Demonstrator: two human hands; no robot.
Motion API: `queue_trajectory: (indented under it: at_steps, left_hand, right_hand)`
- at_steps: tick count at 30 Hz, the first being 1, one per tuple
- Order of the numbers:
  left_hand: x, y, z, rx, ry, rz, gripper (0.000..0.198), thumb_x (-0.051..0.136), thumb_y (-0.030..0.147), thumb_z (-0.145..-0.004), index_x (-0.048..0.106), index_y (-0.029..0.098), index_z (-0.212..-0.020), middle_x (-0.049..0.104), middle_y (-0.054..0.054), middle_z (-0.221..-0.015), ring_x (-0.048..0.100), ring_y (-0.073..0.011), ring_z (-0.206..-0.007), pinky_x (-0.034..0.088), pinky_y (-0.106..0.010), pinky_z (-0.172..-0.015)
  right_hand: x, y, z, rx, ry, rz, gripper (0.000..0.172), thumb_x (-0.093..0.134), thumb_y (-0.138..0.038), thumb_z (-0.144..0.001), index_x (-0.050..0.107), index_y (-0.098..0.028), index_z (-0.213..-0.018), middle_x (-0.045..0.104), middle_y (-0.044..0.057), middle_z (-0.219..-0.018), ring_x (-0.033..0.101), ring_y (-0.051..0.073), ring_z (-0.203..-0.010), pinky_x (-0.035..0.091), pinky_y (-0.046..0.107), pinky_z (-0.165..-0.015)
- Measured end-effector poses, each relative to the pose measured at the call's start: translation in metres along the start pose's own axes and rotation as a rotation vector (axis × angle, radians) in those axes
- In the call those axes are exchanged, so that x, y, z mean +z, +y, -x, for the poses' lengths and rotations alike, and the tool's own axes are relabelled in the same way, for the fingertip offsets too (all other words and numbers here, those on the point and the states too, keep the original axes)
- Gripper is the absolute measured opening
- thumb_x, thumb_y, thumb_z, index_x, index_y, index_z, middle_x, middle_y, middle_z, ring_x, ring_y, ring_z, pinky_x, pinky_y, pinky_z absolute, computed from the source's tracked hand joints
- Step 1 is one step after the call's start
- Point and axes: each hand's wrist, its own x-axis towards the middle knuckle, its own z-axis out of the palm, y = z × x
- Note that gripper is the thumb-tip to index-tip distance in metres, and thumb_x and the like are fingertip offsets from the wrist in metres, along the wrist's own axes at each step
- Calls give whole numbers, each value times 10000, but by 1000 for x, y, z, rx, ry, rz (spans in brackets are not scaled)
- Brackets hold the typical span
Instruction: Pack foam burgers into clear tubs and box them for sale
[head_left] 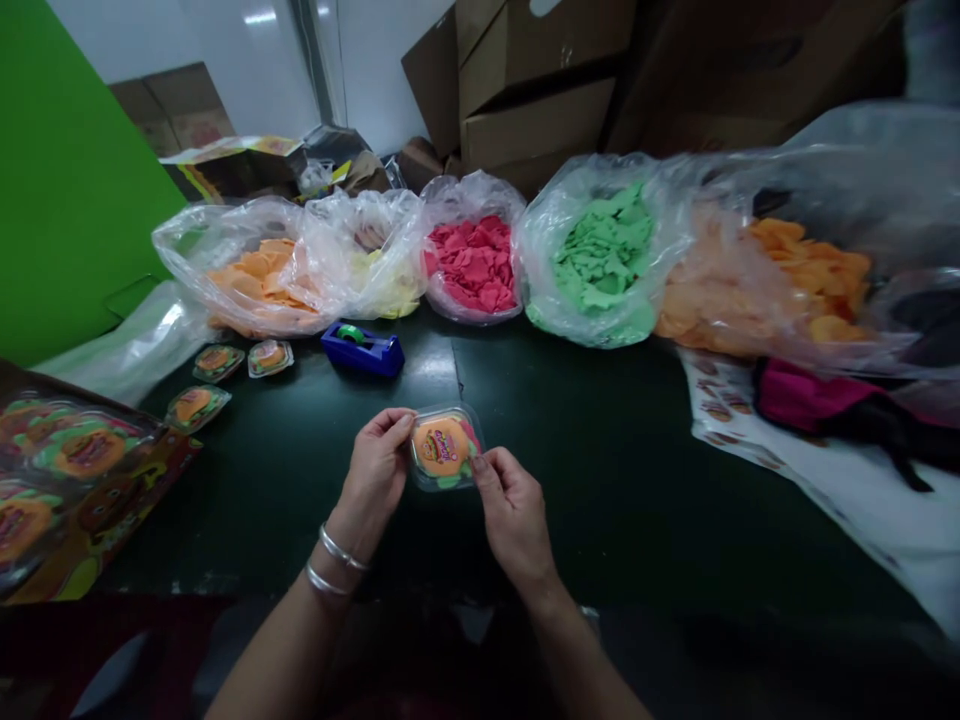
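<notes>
Between my two hands is a clear plastic box [444, 446] with orange, green and pink pieces inside and a printed label on top. My left hand [379, 465] pinches its left edge, thumb on top. At the lower right corner, my right hand [516, 515] grips the box with thumb and bent fingers. A blue tape dispenser [364, 350] with a green roll stands behind my left hand. Similar filled boxes, such as this small box [270, 357], lie to the left of the dispenser.
Along the back stand plastic bags of orange, yellow, red [474, 262] and green pieces [604, 250]. A printed carton [142, 500] of filled boxes is at left. A label sheet [739, 415] and a pink-black item [817, 400] lie at right. Cardboard boxes [536, 130] rise behind.
</notes>
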Motion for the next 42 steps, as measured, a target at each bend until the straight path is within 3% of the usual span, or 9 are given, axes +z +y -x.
queue_trajectory:
  at_steps: [5, 8, 12, 16, 20, 24, 29, 35, 42]
  left_hand:
    - [9, -3, 8, 6, -6, 50, 301, 857, 253, -505, 636, 129, -667, 638, 9, -623, 565, -95, -566, 461, -203, -553]
    - [15, -1, 15, -5, -38, 83, 308, 862, 257, -519, 635, 127, -681, 634, 14, -631, 566, -91, -572, 464, -197, -560]
    - [14, -2, 30, -31, -45, 98, 303, 864, 259, -548, 631, 136, -697, 633, 22, -648, 561, -82, -583, 453, -181, -565]
    - [-8, -16, 47, -127, -94, 86, 274, 830, 317, -625, 633, 152, -721, 635, 13, -687, 556, -91, -620, 455, -202, -613]
    - [-25, -13, 50, -212, -204, -179, 245, 769, 353, -705, 696, 149, -820, 658, -11, -727, 556, -109, -652, 447, -221, -649]
    - [-9, 11, 35, -213, -369, -425, 233, 754, 325, -708, 730, 134, -840, 692, -42, -784, 581, -136, -698, 449, -236, -681]
    - [6, 21, 24, -269, -478, -462, 182, 762, 290, -680, 730, 139, -775, 683, -36, -736, 586, -129, -649, 447, -229, -635]
    - [7, 17, 27, -217, -446, -473, 175, 740, 309, -697, 685, 143, -696, 659, -20, -681, 561, -113, -610, 433, -215, -589]
    - [13, 14, -1, -329, -254, -346, 188, 771, 228, -584, 616, 128, -623, 616, -10, -584, 550, -104, -504, 433, -223, -519]
  right_hand:
    - [4, 4, 4, 24, 102, -233, 367, 507, -497, -895, 446, -203, -682, 373, -60, -610, 321, 108, -560, 309, 223, -507]
    - [1, 1, 7, -25, 140, -239, 334, 513, -453, -912, 472, -200, -697, 391, -54, -624, 333, 113, -576, 310, 228, -527]
    - [-10, -2, 11, -52, 77, -289, 299, 536, -400, -914, 515, -195, -698, 406, -45, -636, 338, 119, -593, 309, 236, -544]
    - [-26, 10, 15, -15, -49, -396, 282, 565, -377, -900, 534, -196, -686, 401, -38, -644, 333, 125, -600, 305, 243, -542]
    - [-37, 22, 20, 43, -175, -406, 283, 579, -354, -890, 538, -192, -661, 401, -31, -632, 337, 130, -607, 306, 247, -540]
    - [-38, 21, 23, 42, -196, -403, 295, 589, -367, -877, 536, -192, -645, 426, -29, -627, 359, 131, -596, 326, 246, -541]
    - [-37, 17, 26, 67, -181, -394, 302, 593, -384, -868, 539, -193, -641, 473, -15, -641, 401, 140, -611, 349, 252, -560]
    - [-36, 18, 26, 85, -174, -431, 302, 580, -391, -876, 527, -194, -653, 461, -12, -662, 409, 140, -629, 370, 252, -572]
    - [-24, 7, -17, 285, -248, -533, 426, 673, -454, -781, 410, -194, -569, 328, -65, -551, 251, 84, -503, 238, 213, -449]
